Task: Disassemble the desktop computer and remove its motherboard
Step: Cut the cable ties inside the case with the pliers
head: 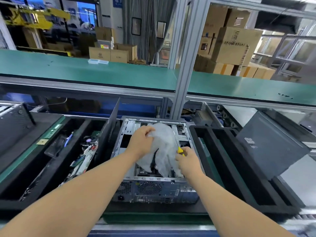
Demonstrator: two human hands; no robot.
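Note:
An open desktop computer case lies on its side in front of me, its rear ports facing me. A crumpled clear plastic bag fills the open cavity and hides most of the inside, including the motherboard. My left hand grips the bag's upper left part. My right hand holds a screwdriver with a yellow handle, its shaft pointing up over the bag, and touches the bag's right side.
A black tray on the left holds several removed boards and cables. An upright black side panel stands between it and the case. A black slotted tray sits on the right, another dark case beyond. A green shelf runs above.

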